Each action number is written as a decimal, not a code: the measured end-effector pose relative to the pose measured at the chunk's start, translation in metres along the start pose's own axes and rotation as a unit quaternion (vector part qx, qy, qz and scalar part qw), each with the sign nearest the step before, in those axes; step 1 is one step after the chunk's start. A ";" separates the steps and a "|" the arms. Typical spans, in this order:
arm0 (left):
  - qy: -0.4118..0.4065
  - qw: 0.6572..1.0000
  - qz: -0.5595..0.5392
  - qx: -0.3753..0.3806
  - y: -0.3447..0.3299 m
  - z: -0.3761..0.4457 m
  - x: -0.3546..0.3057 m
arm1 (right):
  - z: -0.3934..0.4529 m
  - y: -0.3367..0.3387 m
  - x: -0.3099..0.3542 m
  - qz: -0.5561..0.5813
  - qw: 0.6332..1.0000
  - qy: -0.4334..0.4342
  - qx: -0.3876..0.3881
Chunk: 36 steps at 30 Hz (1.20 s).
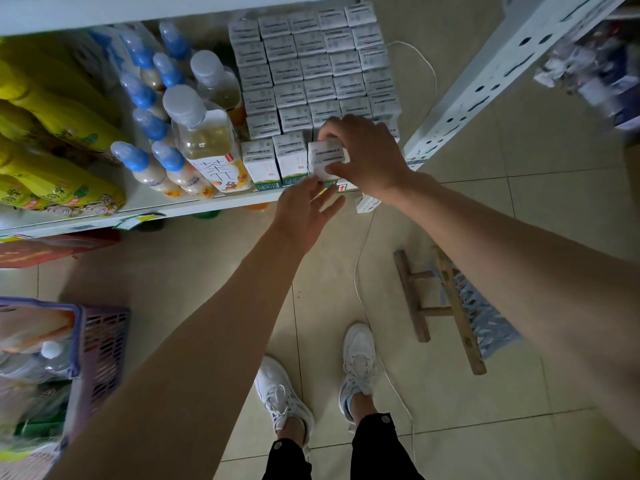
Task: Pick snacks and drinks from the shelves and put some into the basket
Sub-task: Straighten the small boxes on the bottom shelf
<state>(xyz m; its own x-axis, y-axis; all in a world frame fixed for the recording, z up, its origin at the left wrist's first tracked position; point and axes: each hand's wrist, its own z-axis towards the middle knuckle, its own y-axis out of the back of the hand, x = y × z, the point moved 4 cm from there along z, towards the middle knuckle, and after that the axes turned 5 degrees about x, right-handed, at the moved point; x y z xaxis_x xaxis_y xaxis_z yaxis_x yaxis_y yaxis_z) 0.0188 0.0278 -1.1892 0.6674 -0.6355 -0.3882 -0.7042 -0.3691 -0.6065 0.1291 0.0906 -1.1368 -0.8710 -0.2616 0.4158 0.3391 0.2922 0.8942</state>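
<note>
Dozens of small white cartons (311, 71) fill the right half of the shelf (166, 207), packed in tight rows that run back toward the wall, with tall clear tea bottles (207, 140), blue-capped drink bottles (145, 98) and yellow bottles (52, 126) crowding the left half. Far down at the left edge stands the purple basket (104, 344), already holding some goods (blurred, but a capped bottle shows), well apart from the shelf front. The carton that matters, the milk carton (327, 159), sits at the front right corner of the block, upright, its long axis vertical, and leaning slightly forward out of its row. The right hand (363, 157) is on it from the right and above, fingers curled over its top and far side, grasping it. The left hand (306, 209) hovers just below and in front, fingers spread and relaxed, holding nothing, its fingertips near the carton's lower edge. So the right hand is the nearer, and the basket lies down and to the left of the carton, across the body; a handover to the left hand looks likely. The carton is white with grey print on its top panel and a green band at its base.
</note>
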 end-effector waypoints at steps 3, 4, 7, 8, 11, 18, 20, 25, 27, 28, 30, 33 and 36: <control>0.003 0.999 -0.029 -0.026 -0.002 0.007 -0.005 | 0.009 -0.006 -0.005 0.014 1.000 0.002 -0.007; 0.002 0.999 -0.045 -0.031 -0.004 0.009 -0.006 | 0.011 -0.007 -0.007 0.023 1.000 0.001 -0.015; -0.013 0.994 -0.103 -0.045 -0.009 0.011 -0.007 | 0.015 -0.013 -0.012 0.028 0.999 -0.012 -0.026; -0.018 0.991 -0.123 -0.050 -0.011 0.011 -0.007 | 0.017 -0.015 -0.012 0.022 0.999 -0.012 -0.025; -0.030 0.984 -0.166 -0.059 -0.014 0.013 -0.007 | 0.018 -0.013 -0.010 0.011 1.000 -0.005 -0.025; -0.057 0.980 -0.168 -0.089 -0.022 0.012 -0.004 | 0.011 -0.005 -0.013 0.020 0.999 0.002 -0.030; -0.054 0.983 -0.148 -0.095 -0.023 0.012 -0.003 | 0.007 -0.001 -0.017 -0.016 0.999 -0.016 -0.045; -0.026 0.992 -0.084 -0.089 -0.017 0.011 -0.005 | -0.002 -0.002 -0.031 -0.107 0.992 -0.050 -0.031; -0.016 0.995 -0.056 -0.085 -0.013 0.011 -0.004 | -0.003 0.000 -0.031 -0.098 0.994 -0.034 -0.043; -0.011 0.995 -0.036 -0.087 -0.010 0.010 -0.004 | -0.004 0.001 -0.030 -0.099 0.994 -0.025 -0.046; -0.001 0.996 0.014 -0.090 -0.007 0.008 -0.002 | -0.006 0.000 -0.029 -0.105 0.994 -0.007 -0.035; 0.015 0.992 0.093 -0.079 -0.005 0.003 0.002 | -0.011 -0.002 -0.031 -0.104 0.994 0.015 -0.027; 0.022 0.974 0.209 -0.079 -0.003 -0.003 0.008 | -0.021 -0.001 -0.030 -0.071 0.996 0.028 -0.039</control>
<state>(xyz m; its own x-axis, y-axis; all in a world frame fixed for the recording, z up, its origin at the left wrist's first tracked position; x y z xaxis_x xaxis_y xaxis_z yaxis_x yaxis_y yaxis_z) 0.0258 0.0218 -1.1888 0.3049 -0.7798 -0.5468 -0.9435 -0.1692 -0.2849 0.1625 0.0784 -1.1469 -0.8920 -0.3462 0.2907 0.2420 0.1774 0.9539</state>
